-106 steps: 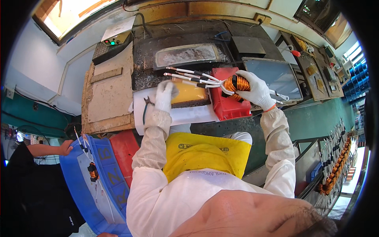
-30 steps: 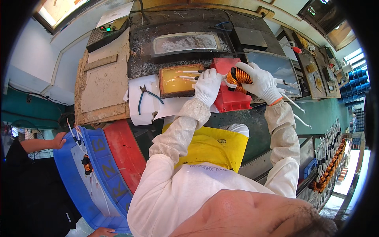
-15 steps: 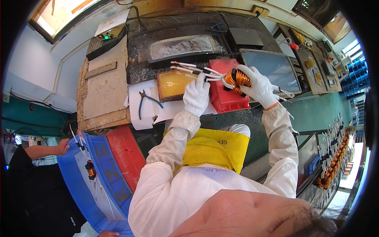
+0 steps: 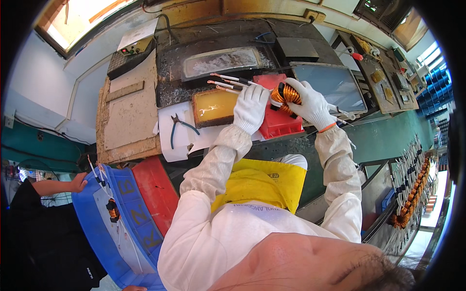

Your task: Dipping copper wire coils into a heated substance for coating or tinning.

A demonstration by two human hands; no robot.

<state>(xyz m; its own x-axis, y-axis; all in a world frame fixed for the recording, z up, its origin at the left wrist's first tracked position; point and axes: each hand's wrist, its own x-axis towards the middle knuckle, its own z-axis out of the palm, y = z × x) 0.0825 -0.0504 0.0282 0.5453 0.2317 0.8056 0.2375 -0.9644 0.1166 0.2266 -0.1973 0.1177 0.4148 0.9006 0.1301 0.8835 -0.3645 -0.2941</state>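
Gloved right hand (image 4: 310, 104) grips a copper-wound coil (image 4: 285, 94); left hand (image 4: 250, 106) pinches its white leads (image 4: 228, 82). The coil looks dense and rigid, best held by its body; leads seem springy.

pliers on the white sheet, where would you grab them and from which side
Take the pliers by the two blue handles, coming straight down from above. They lie flat on the white sheet with the handles splayed toward the near edge and the dark jaws pointing away; both hands are off at the copper coil.
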